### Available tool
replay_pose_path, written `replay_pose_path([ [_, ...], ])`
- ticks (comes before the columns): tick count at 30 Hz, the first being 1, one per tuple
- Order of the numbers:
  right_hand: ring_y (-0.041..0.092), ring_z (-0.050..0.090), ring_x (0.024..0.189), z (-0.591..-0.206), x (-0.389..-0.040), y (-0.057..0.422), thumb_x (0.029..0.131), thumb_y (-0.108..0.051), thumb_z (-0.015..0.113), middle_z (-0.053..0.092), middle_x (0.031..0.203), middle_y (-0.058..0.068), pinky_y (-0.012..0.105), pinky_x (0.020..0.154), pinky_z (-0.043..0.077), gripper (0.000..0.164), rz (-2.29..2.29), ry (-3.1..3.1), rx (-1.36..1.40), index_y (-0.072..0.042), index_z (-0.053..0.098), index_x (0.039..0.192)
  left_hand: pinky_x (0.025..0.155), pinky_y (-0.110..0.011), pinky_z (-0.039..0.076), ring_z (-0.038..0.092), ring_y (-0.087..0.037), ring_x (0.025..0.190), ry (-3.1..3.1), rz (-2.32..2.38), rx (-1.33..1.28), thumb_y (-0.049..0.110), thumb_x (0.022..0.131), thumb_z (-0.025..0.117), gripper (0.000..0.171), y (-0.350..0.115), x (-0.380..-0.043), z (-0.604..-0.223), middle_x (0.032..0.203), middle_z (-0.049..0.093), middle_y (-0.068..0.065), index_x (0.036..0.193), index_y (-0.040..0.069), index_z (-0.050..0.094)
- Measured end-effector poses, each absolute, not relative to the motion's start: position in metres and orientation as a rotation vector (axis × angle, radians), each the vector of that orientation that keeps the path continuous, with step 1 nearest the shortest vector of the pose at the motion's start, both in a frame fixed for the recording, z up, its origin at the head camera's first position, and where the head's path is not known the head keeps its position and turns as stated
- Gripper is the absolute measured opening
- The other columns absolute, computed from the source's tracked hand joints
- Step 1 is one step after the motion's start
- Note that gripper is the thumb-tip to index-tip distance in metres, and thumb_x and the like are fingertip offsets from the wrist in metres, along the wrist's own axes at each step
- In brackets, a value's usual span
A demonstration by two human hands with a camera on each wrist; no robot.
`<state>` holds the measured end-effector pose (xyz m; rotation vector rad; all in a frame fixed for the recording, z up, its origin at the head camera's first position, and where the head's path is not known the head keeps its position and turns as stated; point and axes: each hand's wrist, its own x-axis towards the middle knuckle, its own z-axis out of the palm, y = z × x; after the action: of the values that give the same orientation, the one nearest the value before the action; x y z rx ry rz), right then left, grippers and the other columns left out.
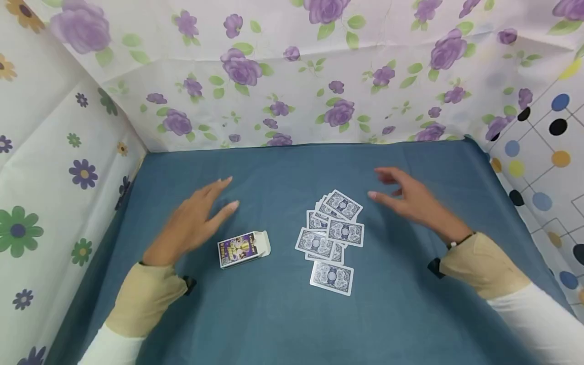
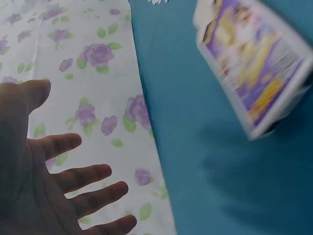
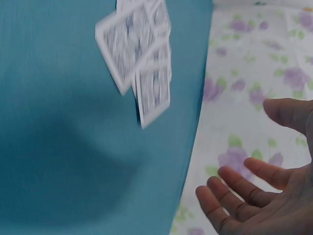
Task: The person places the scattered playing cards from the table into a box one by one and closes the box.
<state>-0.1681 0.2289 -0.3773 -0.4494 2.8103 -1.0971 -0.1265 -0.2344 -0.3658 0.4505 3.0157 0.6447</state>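
Observation:
Several playing cards [image 1: 332, 277] lie face down in a loose overlapping spread, blue-and-white backs up; the right wrist view shows part of the same cards [image 3: 124, 46], blurred. To their left lies a purple and yellow card box [image 1: 239, 249] with its white end flap open, also in the left wrist view as a box [image 2: 254, 58]. My left hand [image 1: 189, 223] hovers above and left of the box, fingers spread, holding nothing. My right hand [image 1: 412, 203] is raised to the right of the cards, apart from them, fingers loosely extended and holding nothing.
A blue cloth [image 1: 274, 324] covers the table. Behind it rises a white sheet [image 1: 292, 101] with purple flowers. A flowered sheet [image 1: 50, 167] stands on the left, and a dotted, lined sheet [image 1: 543, 172] on the right.

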Motion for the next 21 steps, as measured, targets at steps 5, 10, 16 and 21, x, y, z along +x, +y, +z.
replay_pose_path([
  [5, 0.036, 0.051, 0.124, -0.39, -0.149, 0.221, 0.092, -0.042, 0.065, 0.053, 0.136, 0.019, 0.054, 0.094, 0.042, 0.068, -1.134, 2.795, -0.489, -0.008, 0.044, 0.147, 0.104, -0.067, 0.026, 0.032, -0.04, 0.142, 3.015, 0.697, 0.47, 0.06, 0.097, 0.044, 0.072, -0.237, -0.102, -0.387, 0.158, 0.032, -0.014, 0.158, 0.026, 0.027],
  [10, 0.035, 0.053, 0.12, -0.404, -0.143, 0.223, 0.092, -0.04, 0.067, 0.055, 0.134, 0.019, 0.054, 0.091, 0.043, 0.063, -1.175, 2.798, -0.496, -0.006, 0.05, 0.142, 0.102, -0.067, 0.028, 0.035, -0.04, 0.14, 3.054, 0.764, 0.469, 0.057, 0.094, 0.053, 0.074, -0.241, -0.085, -0.402, 0.156, 0.035, -0.015, 0.157, 0.024, 0.031],
  [16, 0.033, 0.056, 0.112, -0.425, -0.137, 0.225, 0.09, -0.038, 0.07, 0.059, 0.124, 0.018, 0.052, 0.084, 0.044, 0.06, -1.191, 2.808, -0.459, -0.005, 0.054, 0.138, 0.104, -0.064, 0.029, 0.037, -0.041, 0.139, 3.079, 0.76, 0.529, 0.06, 0.084, 0.066, 0.087, -0.241, -0.077, -0.427, 0.154, 0.038, -0.019, 0.155, 0.018, 0.036],
  [21, 0.031, 0.059, 0.102, -0.447, -0.134, 0.22, 0.086, -0.029, 0.076, 0.062, 0.111, 0.017, 0.048, 0.084, 0.045, 0.054, -1.216, 2.821, -0.504, -0.001, 0.06, 0.129, 0.108, -0.065, 0.021, 0.03, -0.041, 0.142, 3.072, 0.746, 0.534, 0.067, 0.071, 0.073, 0.101, -0.241, -0.072, -0.442, 0.155, 0.034, -0.02, 0.152, 0.015, 0.041],
])
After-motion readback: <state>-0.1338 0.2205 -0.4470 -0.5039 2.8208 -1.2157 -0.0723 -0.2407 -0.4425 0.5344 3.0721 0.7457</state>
